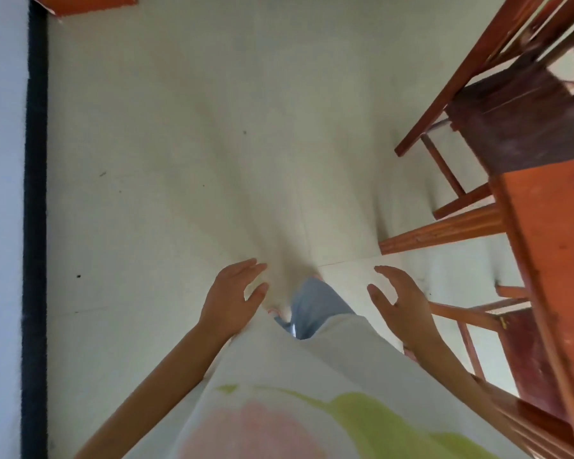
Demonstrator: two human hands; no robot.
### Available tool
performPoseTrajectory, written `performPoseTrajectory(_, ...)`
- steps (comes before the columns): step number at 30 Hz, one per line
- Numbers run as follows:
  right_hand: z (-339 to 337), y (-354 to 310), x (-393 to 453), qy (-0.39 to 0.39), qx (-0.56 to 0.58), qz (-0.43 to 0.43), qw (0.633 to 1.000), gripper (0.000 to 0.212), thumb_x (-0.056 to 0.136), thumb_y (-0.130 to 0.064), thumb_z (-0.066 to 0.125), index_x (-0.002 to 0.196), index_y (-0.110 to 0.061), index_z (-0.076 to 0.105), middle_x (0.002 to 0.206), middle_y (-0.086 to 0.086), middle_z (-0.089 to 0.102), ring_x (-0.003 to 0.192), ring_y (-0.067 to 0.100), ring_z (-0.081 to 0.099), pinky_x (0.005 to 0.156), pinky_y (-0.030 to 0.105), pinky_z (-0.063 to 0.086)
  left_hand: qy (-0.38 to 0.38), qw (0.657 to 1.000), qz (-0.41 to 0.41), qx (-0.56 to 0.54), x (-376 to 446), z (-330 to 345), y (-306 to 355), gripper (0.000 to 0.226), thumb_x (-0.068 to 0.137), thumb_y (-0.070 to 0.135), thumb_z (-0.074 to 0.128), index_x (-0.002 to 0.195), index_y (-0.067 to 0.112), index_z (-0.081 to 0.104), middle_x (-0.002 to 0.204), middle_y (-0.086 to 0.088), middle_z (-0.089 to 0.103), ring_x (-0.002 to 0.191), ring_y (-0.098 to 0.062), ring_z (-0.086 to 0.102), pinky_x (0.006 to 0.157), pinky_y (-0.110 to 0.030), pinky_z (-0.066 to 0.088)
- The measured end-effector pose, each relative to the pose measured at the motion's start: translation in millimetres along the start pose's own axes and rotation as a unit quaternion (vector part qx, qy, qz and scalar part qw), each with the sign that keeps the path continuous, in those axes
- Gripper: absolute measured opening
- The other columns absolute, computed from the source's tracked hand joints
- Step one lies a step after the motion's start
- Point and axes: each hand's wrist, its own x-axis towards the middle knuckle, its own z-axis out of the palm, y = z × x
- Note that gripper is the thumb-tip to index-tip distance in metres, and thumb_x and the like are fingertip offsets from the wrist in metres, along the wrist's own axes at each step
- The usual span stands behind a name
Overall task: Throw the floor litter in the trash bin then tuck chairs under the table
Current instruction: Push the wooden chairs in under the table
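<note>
I look straight down at a pale floor (186,167). My left hand (234,296) and my right hand (400,301) hover in front of my body, both empty with relaxed fingers. A wooden table (554,246) runs along the right edge. One wooden chair (497,104) with a dark seat stands at the upper right, pulled out from the table. A second chair (524,356) sits at the lower right, partly beneath the tabletop. No litter or trash bin shows in this view.
A white wall (0,226) with a black skirting strip (35,226) bounds the left side. An orange wooden corner (83,3) pokes in at the top left. Tiny dark specks dot the floor. My light shirt fills the bottom.
</note>
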Motion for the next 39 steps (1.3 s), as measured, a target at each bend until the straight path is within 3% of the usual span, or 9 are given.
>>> performPoseTrajectory(4,-18,-14,75,0.035,0.001,0.051,0.998,0.032,0.086,-0.012,0.060,0.116,-0.003,0.055,0.124,0.015,0.056,0.113,0.031,0.050,0.092,0.029,0.034,-0.039,0.999,0.036,0.008,94,-20,17,0.036,0.090,0.025,0.051,0.126,0.021,0.048,0.140,-0.001,0.043,0.129,-0.018,0.034,0.105,-0.028,0.026)
performPoseTrajectory(7,-38,-39,151,0.043,0.018,0.028,0.999,0.031,0.084,-0.009,0.063,0.113,-0.002,0.057,0.117,0.016,0.060,0.106,0.033,0.056,0.091,0.040,0.043,-0.045,0.997,0.054,0.010,168,-38,38,0.038,0.090,0.025,0.051,0.128,0.019,0.046,0.140,-0.001,0.042,0.129,-0.017,0.034,0.104,-0.027,0.025)
performPoseTrajectory(10,-56,-77,228,0.020,0.007,-0.022,1.000,0.030,0.085,-0.011,0.062,0.113,-0.002,0.057,0.119,0.014,0.058,0.110,0.027,0.052,0.089,0.022,0.033,-0.033,0.998,0.052,-0.005,238,-61,63,0.038,0.090,0.023,0.052,0.127,0.019,0.047,0.139,-0.002,0.044,0.128,-0.017,0.035,0.100,-0.019,0.022)
performPoseTrajectory(14,-76,-127,321,-0.012,-0.002,-0.078,0.997,0.035,0.079,-0.022,0.057,0.107,0.000,0.061,0.113,0.017,0.061,0.102,0.031,0.057,0.085,0.028,0.034,-0.018,0.998,0.054,-0.010,324,-95,91,0.037,0.089,0.022,0.053,0.125,0.017,0.048,0.137,-0.004,0.046,0.127,-0.019,0.038,0.099,-0.021,0.024)
performPoseTrajectory(20,-101,-162,443,-0.013,0.003,-0.064,0.998,0.035,0.083,-0.024,0.058,0.108,0.000,0.060,0.113,0.017,0.061,0.101,0.027,0.057,0.082,0.025,0.036,-0.002,0.998,0.070,0.000,460,-143,114,0.043,0.081,0.032,0.050,0.115,0.009,0.058,0.123,-0.012,0.059,0.115,-0.022,0.050,0.092,-0.016,0.025)
performPoseTrajectory(25,-128,-172,554,0.054,0.034,0.011,0.998,0.031,0.084,-0.009,0.063,0.113,-0.001,0.057,0.120,0.015,0.057,0.101,0.027,0.055,0.076,0.014,0.029,-0.049,0.990,0.129,0.024,605,-186,146,0.042,0.083,0.035,0.050,0.116,0.010,0.058,0.122,-0.013,0.059,0.113,-0.017,0.050,0.089,-0.014,0.025)
performPoseTrajectory(29,-160,-188,618,0.144,0.086,0.098,0.981,0.030,0.084,-0.008,0.062,0.113,-0.002,0.057,0.120,0.015,0.057,0.103,0.027,0.053,0.073,0.010,0.026,-0.119,0.973,0.187,0.057,704,-210,189,0.035,0.088,0.027,0.055,0.121,0.015,0.054,0.132,-0.007,0.051,0.124,-0.022,0.042,0.099,-0.025,0.028)
performPoseTrajectory(33,-185,-188,660,0.201,0.103,0.167,0.960,0.029,0.084,-0.007,0.062,0.112,-0.002,0.058,0.119,0.015,0.057,0.096,0.033,0.057,0.069,0.011,0.028,-0.167,0.948,0.256,0.090,788,-210,236,0.061,0.076,0.052,0.037,0.115,0.012,0.059,0.125,-0.013,0.057,0.119,-0.028,0.047,0.095,-0.027,0.029)
performPoseTrajectory(39,-224,-157,711,0.269,0.127,0.250,0.921,0.029,0.083,-0.007,0.063,0.111,-0.001,0.058,0.117,0.015,0.059,0.103,0.029,0.054,0.076,0.019,0.030,-0.241,0.896,0.352,0.124,888,-174,322,0.068,0.072,0.052,0.031,0.114,0.007,0.059,0.121,-0.015,0.060,0.117,-0.030,0.050,0.096,-0.030,0.029)
